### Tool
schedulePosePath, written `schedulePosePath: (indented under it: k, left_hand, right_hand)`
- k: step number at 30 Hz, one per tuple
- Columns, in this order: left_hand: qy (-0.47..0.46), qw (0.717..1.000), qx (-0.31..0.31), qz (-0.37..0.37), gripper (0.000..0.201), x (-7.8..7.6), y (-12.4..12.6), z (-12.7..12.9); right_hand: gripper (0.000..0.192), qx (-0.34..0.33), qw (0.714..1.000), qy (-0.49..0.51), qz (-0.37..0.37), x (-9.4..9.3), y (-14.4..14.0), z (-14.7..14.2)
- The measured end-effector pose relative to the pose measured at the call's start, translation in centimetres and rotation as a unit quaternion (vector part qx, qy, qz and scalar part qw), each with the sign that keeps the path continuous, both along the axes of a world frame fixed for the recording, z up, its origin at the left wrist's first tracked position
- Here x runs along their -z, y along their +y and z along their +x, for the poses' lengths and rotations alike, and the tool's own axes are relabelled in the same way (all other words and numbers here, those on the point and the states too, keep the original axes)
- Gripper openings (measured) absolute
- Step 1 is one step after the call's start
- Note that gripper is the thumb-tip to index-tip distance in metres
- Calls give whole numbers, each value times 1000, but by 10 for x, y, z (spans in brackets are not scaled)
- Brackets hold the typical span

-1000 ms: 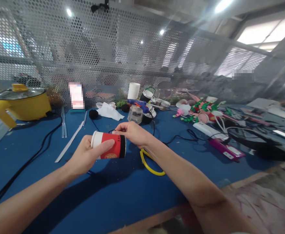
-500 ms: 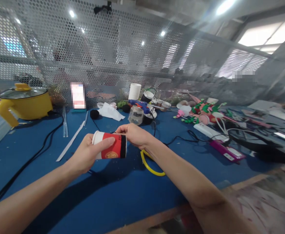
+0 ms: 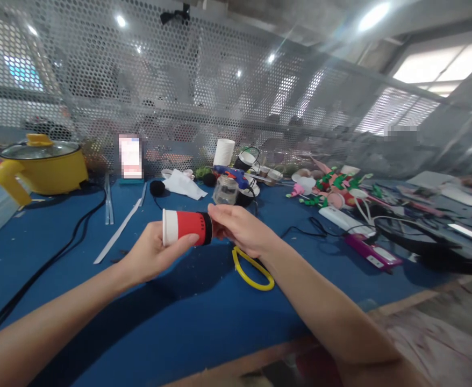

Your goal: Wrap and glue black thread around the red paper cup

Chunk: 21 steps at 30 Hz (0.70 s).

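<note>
1. Clamped on cup (image 3: 186,227) by left hand (image 3: 151,255): thumb across red side, fingers underneath, cup lying sideways above blue table (image 3: 171,317), white rim end pointing left.
2. Right hand (image 3: 240,231) closed at dark end of cup, fingertips touching it; whether anything is pinched between them cannot be told.
3. Yellow loop (image 3: 252,269) flat on table, just below right wrist.
4. Yellow pot (image 3: 42,166) with glass lid at far left.
5. Clear jar (image 3: 224,191) and blue glue gun (image 3: 231,173) behind cup, white paper cup stack (image 3: 223,152) farther back by mesh wall (image 3: 204,86).
6. Black cable (image 3: 50,258) running across left side of table.
</note>
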<state>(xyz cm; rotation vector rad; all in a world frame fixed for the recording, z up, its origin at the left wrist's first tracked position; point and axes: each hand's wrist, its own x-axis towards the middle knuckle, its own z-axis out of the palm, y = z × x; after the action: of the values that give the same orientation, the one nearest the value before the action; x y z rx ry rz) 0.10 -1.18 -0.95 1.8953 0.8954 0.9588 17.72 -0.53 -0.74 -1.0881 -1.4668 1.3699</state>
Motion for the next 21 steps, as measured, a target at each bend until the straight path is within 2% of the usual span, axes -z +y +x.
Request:
schedulePosePath:
  k: [3, 6, 9, 12, 13, 15, 18, 21]
  left_hand:
    - [15, 999, 31, -6, 15, 3, 2, -1]
    - [-28, 990, 51, -127, 22, 0, 5, -2]
    - [-135, 944, 68, -294, 26, -4, 10, -2]
    - [-198, 893, 53, -401, 25, -4, 14, -2]
    - [-205, 887, 41, -412, 23, -4, 14, -2]
    - [-203, 892, 17, -402, 19, -3, 15, -1]
    - [-176, 925, 4, -337, 18, 0, 14, 0]
    - [-136, 953, 11, -269, 20, 3, 12, 0]
  right_hand:
    - [31, 23, 998, 53, -13, 9, -4, -2]
    - [27, 36, 998, 51, 15, 12, -8, -3]
    - [23, 49, 994, -25, 93, 12, -14, -4]
    - [21, 58, 973, -118, 192, 12, -19, -6]
    - [21, 59, 965, -139, 215, 13, -20, -7]
    - [21, 63, 956, -162, 236, 14, -20, -7]
    - [21, 119, 945, -156, 263, 16, -20, -6]
    - [24, 140, 914, -157, 348, 16, -21, -4]
